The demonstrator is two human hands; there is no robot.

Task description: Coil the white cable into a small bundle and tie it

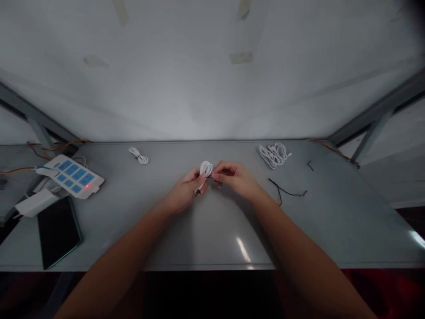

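Observation:
In the middle of the table, my left hand is closed around a coiled white cable, its loops standing up above my thumb and one end hanging below. My right hand pinches a thin black twist tie that crosses the coil at its waist. Whether the tie goes fully round the cable is hidden by my fingers. Both hands are close together, just above the grey surface.
A bundled white cable lies at the back left, and looser white cables at the back right. Black twist ties and a short one lie on the right. At left are a power strip, a white adapter and a dark tablet.

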